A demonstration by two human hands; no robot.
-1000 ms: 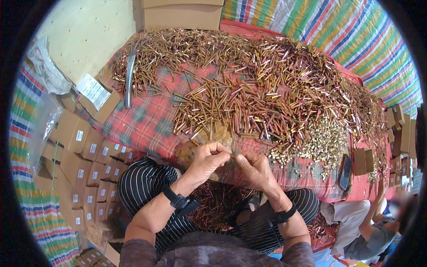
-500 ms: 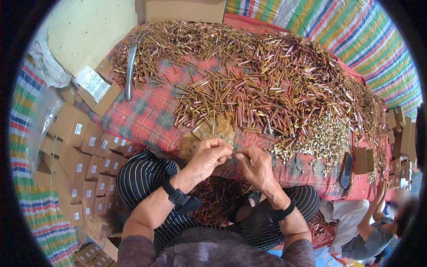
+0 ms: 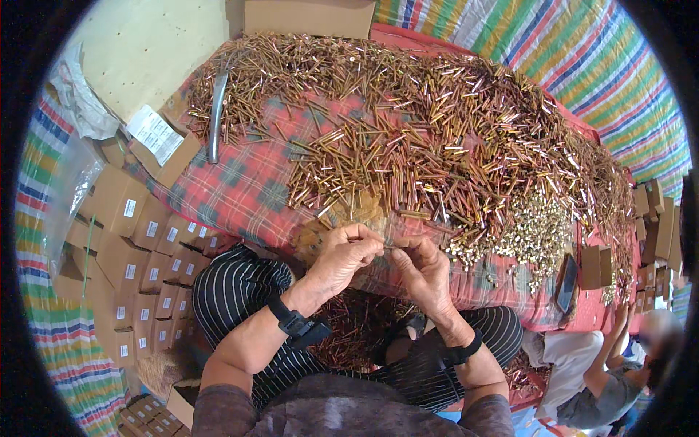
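My left hand (image 3: pixel 341 256) and my right hand (image 3: pixel 424 271) meet fingertip to fingertip over the near edge of a red and green checked cloth (image 3: pixel 233 180). Both are closed in a pinch around something small and thin, mostly hidden by the fingers. Just beyond them is a brown worn patch (image 3: pixel 364 210) on the cloth. Past it spreads a big heap of slim copper-coloured metal rods (image 3: pixel 415 171). Small pale gold metal pieces (image 3: pixel 537 227) form a pile to the right of my right hand. More rods (image 3: pixel 346 320) lie below my wrists, between my legs.
A curved metal bar (image 3: pixel 216 120) rests at the heap's left. Labelled cardboard boxes (image 3: pixel 131 273) are stacked on the left. On the right are a small open box (image 3: pixel 595 266), a dark flat tool (image 3: pixel 566 284) and a co-worker (image 3: pixel 604 386) reaching to the cloth.
The fingers of my right hand have curled and shifted slightly right at the pinch. My left hand keeps nearly the same place. The whole view has moved a little.
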